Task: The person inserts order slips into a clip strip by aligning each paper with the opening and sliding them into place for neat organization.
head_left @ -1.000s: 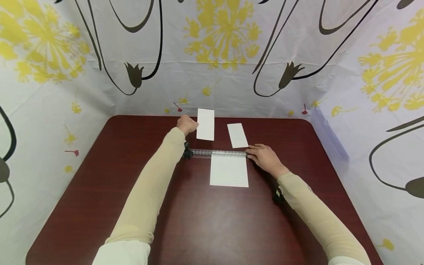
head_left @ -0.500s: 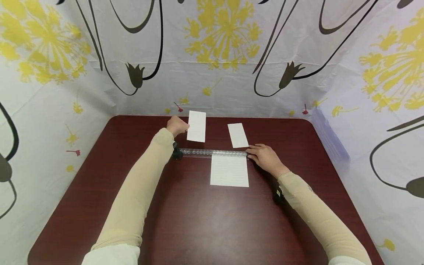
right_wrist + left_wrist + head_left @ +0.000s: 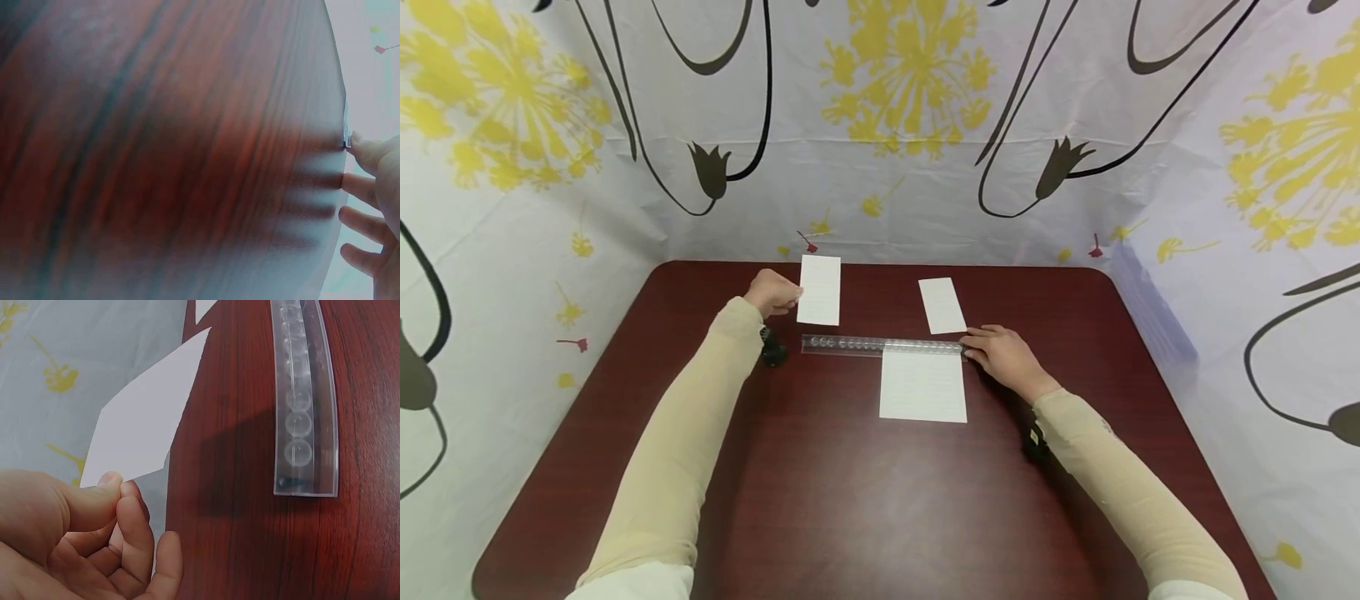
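Two bare hands reach over the bench (image 3: 865,508). Pinched between thumb and forefinger of the left hand (image 3: 771,293) is a narrow strip of paper (image 3: 818,290), held by its left side above the bench near the far edge; its other fingers curl loosely below. One edge of the strip looks slightly ragged in the left wrist view. Nothing is gripped by the right hand (image 3: 1006,360): its fingers are spread and reach to the right end of a clear plastic ruler (image 3: 842,345) with a row of circles along it, the thumb touching that end. This ruler lies flat across the far side of a larger lined paper sheet (image 3: 922,383), its left end sticking out well past the sheet. Just beyond the ruler, a second paper strip (image 3: 942,305) lies tilted, its near corner close to the right fingertips; whether they touch is unclear. Both forearms wear beige sleeves (image 3: 658,458), with a dark device at each wrist. Behind hangs a pale cloth (image 3: 793,92) printed with yellow dandelions and dark tulips.
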`<state>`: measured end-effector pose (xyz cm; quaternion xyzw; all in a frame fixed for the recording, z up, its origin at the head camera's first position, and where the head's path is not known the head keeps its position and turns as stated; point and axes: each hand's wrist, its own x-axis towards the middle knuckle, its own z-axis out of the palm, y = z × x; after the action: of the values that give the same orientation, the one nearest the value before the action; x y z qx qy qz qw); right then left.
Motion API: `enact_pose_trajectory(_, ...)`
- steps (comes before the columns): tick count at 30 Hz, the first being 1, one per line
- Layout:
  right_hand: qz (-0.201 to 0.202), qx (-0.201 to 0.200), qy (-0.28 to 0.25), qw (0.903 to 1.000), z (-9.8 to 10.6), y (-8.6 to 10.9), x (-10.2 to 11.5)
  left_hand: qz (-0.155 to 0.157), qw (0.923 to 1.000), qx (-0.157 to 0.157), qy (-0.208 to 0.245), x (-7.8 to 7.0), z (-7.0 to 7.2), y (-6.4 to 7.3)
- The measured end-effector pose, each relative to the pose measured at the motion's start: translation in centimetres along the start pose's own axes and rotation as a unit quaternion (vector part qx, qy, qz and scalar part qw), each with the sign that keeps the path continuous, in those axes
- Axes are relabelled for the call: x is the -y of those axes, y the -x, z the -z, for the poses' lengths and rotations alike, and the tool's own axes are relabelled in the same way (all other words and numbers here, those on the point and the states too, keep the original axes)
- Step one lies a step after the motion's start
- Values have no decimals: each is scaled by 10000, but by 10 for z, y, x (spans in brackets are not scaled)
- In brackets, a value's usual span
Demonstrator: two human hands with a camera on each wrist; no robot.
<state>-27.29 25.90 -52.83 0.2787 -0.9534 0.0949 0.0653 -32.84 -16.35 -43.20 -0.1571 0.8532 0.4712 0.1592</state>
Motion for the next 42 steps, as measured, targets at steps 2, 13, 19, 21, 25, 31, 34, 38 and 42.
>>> enact_pose_trajectory(2, 28, -28, -10, 10000, 0, 0, 0, -31, 10000, 49, 26, 4, 2, 1)
enact_pose_trajectory(13, 6, -37, -31, 10000, -2, 0, -1, -250, 9994, 251, 59, 32, 17, 6)
enact_pose_trajectory(19, 24, -72, -46, 10000, -4, 0, -1, -287, 9989, 351, 68, 46, 33, 13)
enact_pose_trajectory(21, 24, -66, -31, 10000, -4, 0, -2, -250, 9991, 350, 11, 51, 37, 14)
enact_pose_trajectory(25, -11, -22, -17, 10000, -4, 0, -3, -174, 9993, 308, -77, 58, 42, 16)
enact_pose_trajectory(31, -65, 27, -82, 9999, -4, 1, -3, -256, 9987, 324, -301, 65, 45, 18)
enact_pose_trajectory(34, -60, 17, -69, 10000, -5, 1, -3, -272, 9982, 389, -374, 67, 46, 22)
enact_pose_trajectory(38, -75, 8, -50, 10000, -5, 0, -3, -268, 9976, 435, -477, 71, 47, 27)
enact_pose_trajectory(42, -156, 112, -47, 9998, -2, 1, -3, -242, 9973, 428, -552, 78, 45, 32)
